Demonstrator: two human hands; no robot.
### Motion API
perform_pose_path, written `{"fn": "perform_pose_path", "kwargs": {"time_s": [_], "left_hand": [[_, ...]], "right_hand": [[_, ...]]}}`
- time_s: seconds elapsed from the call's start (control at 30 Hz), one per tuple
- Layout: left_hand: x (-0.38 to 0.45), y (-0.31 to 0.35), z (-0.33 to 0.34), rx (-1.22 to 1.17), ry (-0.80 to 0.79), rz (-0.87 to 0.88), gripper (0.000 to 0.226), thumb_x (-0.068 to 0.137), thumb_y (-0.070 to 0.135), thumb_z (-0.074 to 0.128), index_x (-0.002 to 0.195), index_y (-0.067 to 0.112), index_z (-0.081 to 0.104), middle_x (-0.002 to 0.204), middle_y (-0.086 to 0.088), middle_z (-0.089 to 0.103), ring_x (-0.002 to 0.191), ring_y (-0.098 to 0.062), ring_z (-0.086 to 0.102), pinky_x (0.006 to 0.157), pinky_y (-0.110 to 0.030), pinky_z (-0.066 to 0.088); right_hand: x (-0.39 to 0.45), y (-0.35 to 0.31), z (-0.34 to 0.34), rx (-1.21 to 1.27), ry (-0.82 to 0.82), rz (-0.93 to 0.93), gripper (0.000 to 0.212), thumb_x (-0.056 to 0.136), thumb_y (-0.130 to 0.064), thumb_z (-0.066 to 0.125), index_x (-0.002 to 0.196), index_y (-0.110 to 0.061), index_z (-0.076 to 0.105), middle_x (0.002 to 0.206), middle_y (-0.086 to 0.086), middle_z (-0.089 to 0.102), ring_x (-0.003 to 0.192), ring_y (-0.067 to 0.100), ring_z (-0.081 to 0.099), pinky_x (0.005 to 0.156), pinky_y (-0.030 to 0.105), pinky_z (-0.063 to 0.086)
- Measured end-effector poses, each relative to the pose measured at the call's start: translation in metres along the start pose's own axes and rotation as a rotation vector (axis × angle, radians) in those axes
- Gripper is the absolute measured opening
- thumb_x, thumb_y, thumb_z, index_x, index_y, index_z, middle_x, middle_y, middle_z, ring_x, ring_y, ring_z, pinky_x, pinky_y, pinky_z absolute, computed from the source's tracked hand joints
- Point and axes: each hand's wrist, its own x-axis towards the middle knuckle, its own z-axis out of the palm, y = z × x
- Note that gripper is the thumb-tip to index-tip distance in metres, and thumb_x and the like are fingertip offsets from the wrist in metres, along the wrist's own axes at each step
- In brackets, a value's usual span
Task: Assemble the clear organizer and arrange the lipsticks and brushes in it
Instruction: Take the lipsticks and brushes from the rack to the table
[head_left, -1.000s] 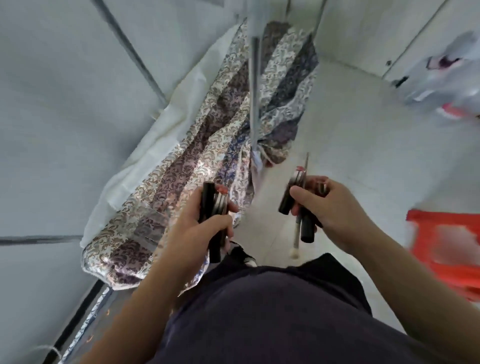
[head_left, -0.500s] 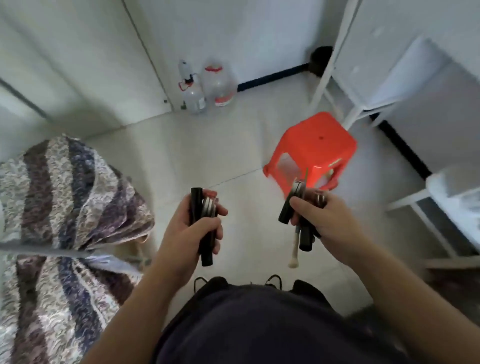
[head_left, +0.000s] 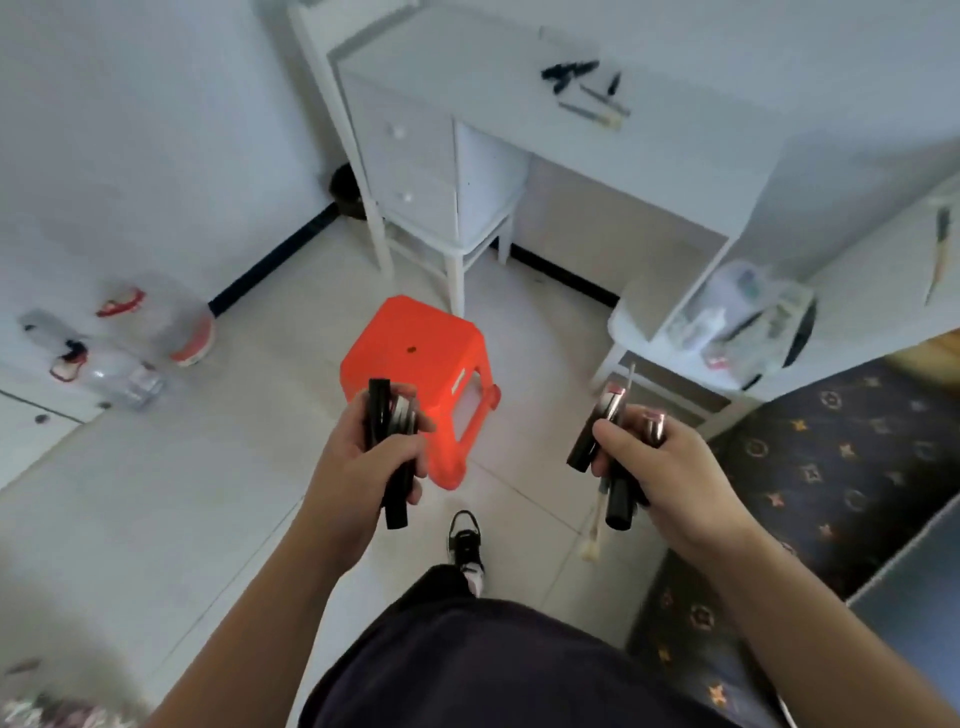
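Both hands are full. The left hand (head_left: 363, 457), at about 8 o'clock from the orange stool (head_left: 415, 358), has its fingers wrapped around a bundle of black lipstick tubes (head_left: 387, 447), one tube sticking out below the fist. The right hand (head_left: 660, 467), at roughly 4 o'clock from the stool, is clamped on more dark tubes (head_left: 597, 431) together with a thin brush (head_left: 597, 514) whose pale tip hangs down past the palm. These things look light, stiff and smooth-sided, so I judge that they could slide against one another in a loose fist; holding each bundle around its middle, as now, seems safest, and the brush is best taken by its handle, not the soft tip. More brushes (head_left: 587, 98) lie on the white desk (head_left: 467, 57) at 1 o'clock. A clear container (head_left: 737, 322) stands on a lower shelf at 3 o'clock; whether it is the organizer I cannot tell.
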Motion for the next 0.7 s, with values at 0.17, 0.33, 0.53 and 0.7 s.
{"fn": "perform_pose_path", "kwargs": {"time_s": [0.17,0.33,0.53,0.7], "left_hand": [[0.094,0.019,0.016,0.068,-0.069,-0.02,0.045,0.067,0.017,0.068,0.111,0.025,0.064,0.1,-0.016,0.065,0.057,-0.026,0.053,0.051,-0.034,0.046],[0.181,0.046,0.039,0.177,-0.164,-0.055,0.038,0.068,0.019,0.068,0.105,0.024,0.065,0.09,-0.026,0.061,0.056,-0.027,0.054,0.048,-0.032,0.048],[0.274,0.069,0.092,0.223,-0.25,-0.07,0.041,0.068,0.016,0.07,0.107,0.026,0.066,0.095,-0.01,0.071,0.059,-0.021,0.059,0.051,-0.03,0.05],[0.36,0.077,0.147,0.248,-0.255,-0.048,0.041,0.072,0.008,0.066,0.109,0.026,0.064,0.097,-0.006,0.07,0.063,-0.019,0.059,0.052,-0.035,0.05]], "right_hand": [[0.07,-0.034,-0.019,0.023,0.11,-0.02,0.011,0.092,-0.033,0.068,0.084,-0.028,0.074,0.071,0.007,0.07,0.056,0.018,0.057,0.045,0.019,0.043],[0.126,-0.057,-0.043,0.08,0.201,-0.041,0.019,0.094,-0.029,0.067,0.078,-0.021,0.072,0.069,0.007,0.068,0.054,0.016,0.054,0.044,0.021,0.043],[0.194,-0.072,-0.09,0.148,0.28,-0.008,0.016,0.096,-0.025,0.067,0.083,-0.017,0.073,0.069,0.01,0.067,0.053,0.016,0.054,0.043,0.023,0.042],[0.284,-0.088,-0.143,0.165,0.276,-0.026,0.02,0.095,-0.026,0.068,0.078,-0.018,0.073,0.07,0.011,0.068,0.053,0.015,0.055,0.044,0.023,0.043]]}}
